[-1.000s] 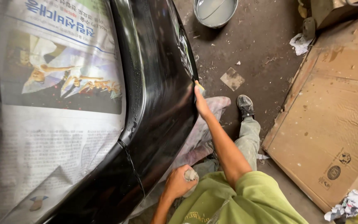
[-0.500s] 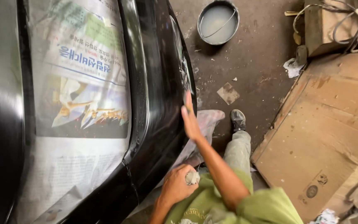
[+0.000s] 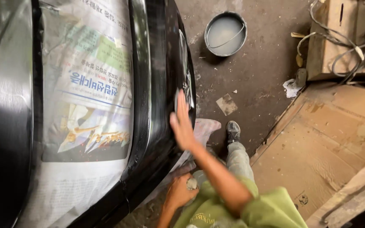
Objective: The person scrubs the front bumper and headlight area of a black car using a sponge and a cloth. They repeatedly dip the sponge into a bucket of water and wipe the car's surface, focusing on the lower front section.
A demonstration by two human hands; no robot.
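A glossy black car body panel (image 3: pixel 157 84) fills the left half of the head view, with its window masked by taped newspaper (image 3: pixel 89 97). My right hand (image 3: pixel 181 123) lies flat with fingers together against the side of the black panel, holding nothing. My left hand (image 3: pixel 179 192) is low near the panel's bottom edge, closed around a small pale wad (image 3: pixel 191 183) that looks like a folded rag or abrasive pad. My green sleeve and grey trouser leg show below.
A round metal bucket (image 3: pixel 225 33) of cloudy liquid stands on the dirty concrete floor ahead. Flattened cardboard (image 3: pixel 330 143) lies to the right, with a wooden box and cables (image 3: pixel 343 38) behind it. A pale cloth (image 3: pixel 203 128) lies under the car by my shoe (image 3: pixel 232 131).
My right hand has slid along the black panel and now lies flatter on it. The view has shifted, bringing the bucket fully into sight. My left hand stays closed on the wad.
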